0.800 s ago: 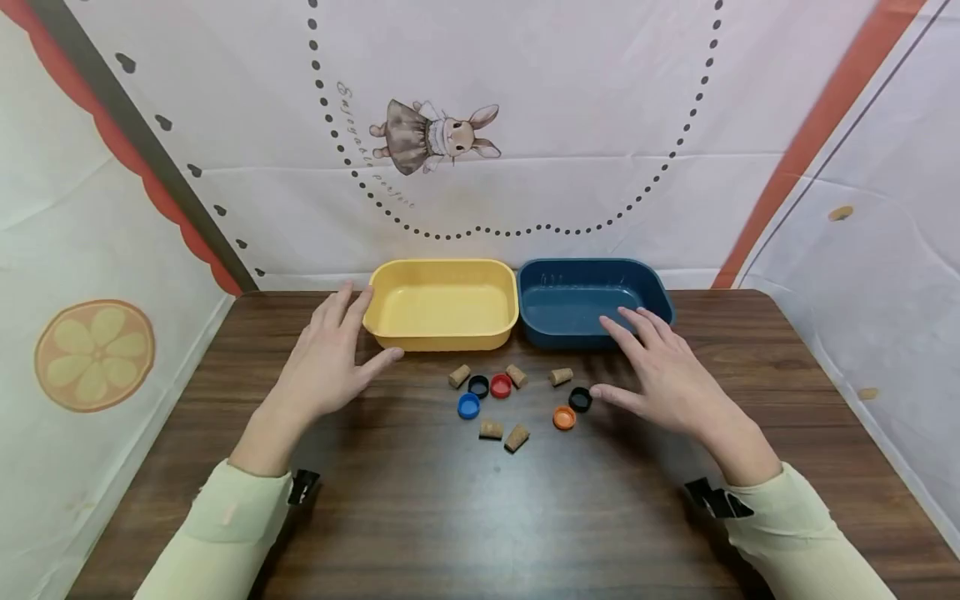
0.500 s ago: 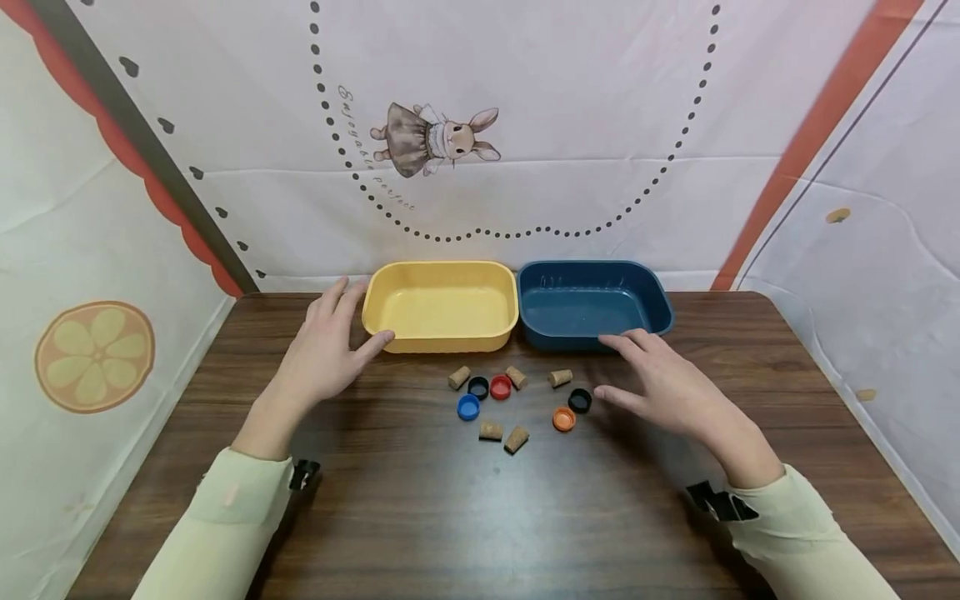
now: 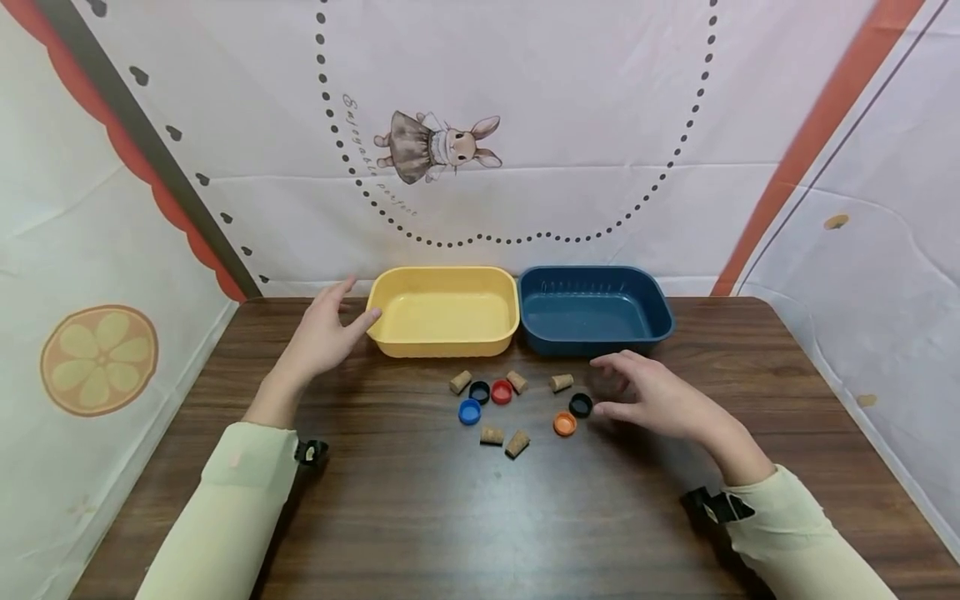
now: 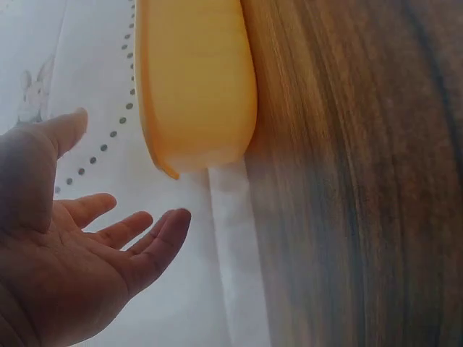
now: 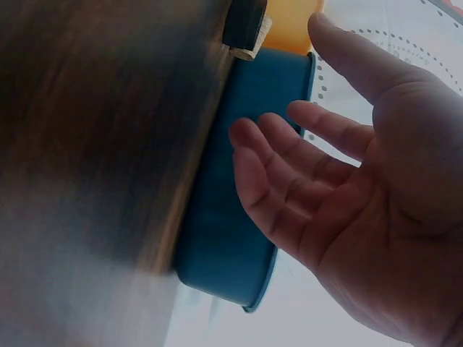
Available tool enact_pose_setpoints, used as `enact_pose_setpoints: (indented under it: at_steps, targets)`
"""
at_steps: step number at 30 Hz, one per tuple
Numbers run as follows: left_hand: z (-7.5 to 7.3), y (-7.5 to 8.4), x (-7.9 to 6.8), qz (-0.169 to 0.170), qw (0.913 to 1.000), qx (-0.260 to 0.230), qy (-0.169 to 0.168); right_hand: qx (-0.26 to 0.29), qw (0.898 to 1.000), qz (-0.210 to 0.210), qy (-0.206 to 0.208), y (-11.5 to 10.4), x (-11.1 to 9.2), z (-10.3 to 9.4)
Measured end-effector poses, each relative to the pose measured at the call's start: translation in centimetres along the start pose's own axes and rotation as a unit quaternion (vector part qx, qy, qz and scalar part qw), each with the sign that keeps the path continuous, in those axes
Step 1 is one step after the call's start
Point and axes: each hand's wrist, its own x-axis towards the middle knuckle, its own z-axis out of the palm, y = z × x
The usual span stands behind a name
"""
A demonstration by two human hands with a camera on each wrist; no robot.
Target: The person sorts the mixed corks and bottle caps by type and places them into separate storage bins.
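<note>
My left hand [image 3: 322, 337] is at the left end of the yellow tray [image 3: 444, 345], its fingers loosely spread and holding nothing. In the head view its thumb overlaps the tray's rim; whether they touch I cannot tell. My right hand [image 3: 667, 404] hovers in front of the blue tray [image 3: 596, 345], fingers slightly bent and nothing in its grasp. Just left of its thumb lies a black bottle cap [image 3: 581, 406], also seen in the right wrist view as a dark cap [image 5: 244, 23]. An orange cap [image 3: 565, 423] and a cork [image 3: 561, 383] lie beside that black cap.
Left of those lie a second black cap [image 3: 479, 392], a red cap [image 3: 502, 392], a blue cap [image 3: 469, 412] and several corks [image 3: 492, 436] on the wooden table [image 3: 420, 517]. A printed cloth [image 3: 585, 125] hangs behind the trays.
My right hand has drawn back from over the blue tray's front rim, its fingers bending more, thumb close to the black cap. The left hand has shifted slightly left, away from the yellow tray.
</note>
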Motion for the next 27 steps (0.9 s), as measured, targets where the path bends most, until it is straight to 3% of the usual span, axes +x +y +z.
enact_pose_setpoints:
  at_steps: [12,19,22,27]
  targets:
    - [0.3,-1.6,2.5,-0.049,0.9925,-0.110,-0.020,0.017,0.999,-0.008,-0.035,0.3,0.7,0.8]
    - [0.7,-2.5,2.6,-0.065,0.9826,-0.170,-0.036,0.031,0.999,-0.012,-0.040,0.4,1.0,1.2]
    - [0.9,-2.7,2.6,-0.071,0.9744,-0.206,-0.057,0.038,0.998,-0.018,-0.045,0.4,1.1,1.2]
    - [0.9,-3.0,2.7,-0.084,0.9536,-0.277,-0.085,0.048,0.997,-0.015,-0.054,0.3,1.2,1.1]
